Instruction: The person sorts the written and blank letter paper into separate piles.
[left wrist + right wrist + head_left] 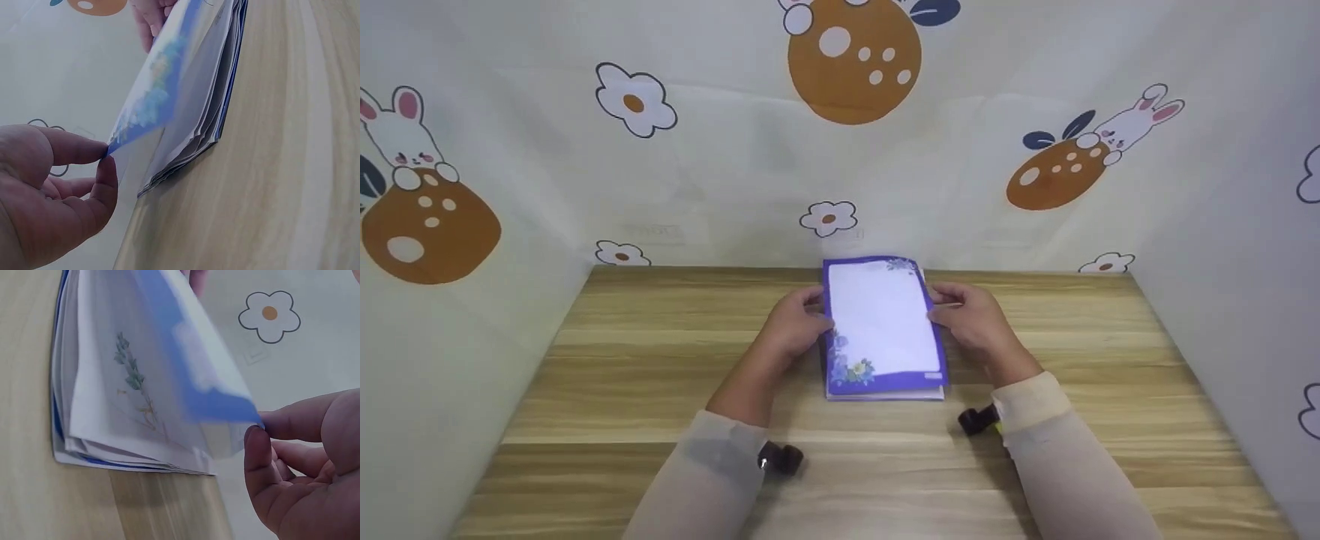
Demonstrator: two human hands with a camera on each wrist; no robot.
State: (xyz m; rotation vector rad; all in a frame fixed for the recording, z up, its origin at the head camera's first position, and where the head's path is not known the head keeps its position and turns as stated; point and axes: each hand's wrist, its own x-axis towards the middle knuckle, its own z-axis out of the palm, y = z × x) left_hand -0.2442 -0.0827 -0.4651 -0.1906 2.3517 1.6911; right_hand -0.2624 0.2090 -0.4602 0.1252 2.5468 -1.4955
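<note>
A blue-bordered sheet (883, 322) with a white middle and printed flowers lies over a notebook (885, 397) on the table. My left hand (795, 324) pinches the sheet's left edge between thumb and fingers. At the opposite edge, my right hand (971, 319) pinches it the same way. Both wrist views show the sheet (146, 95) raised off the loosely layered notebook pages (191, 112). A page with a printed green sprig (130, 365) shows beneath it in the right wrist view.
The wood-grain table (660, 360) meets a pale cloth wall (720, 180) printed with rabbits, orange fruit and flowers right behind the notebook. Similar cloth rises on both sides. Black wrist cameras (781, 458) stick out inward from both sleeves, low over the table.
</note>
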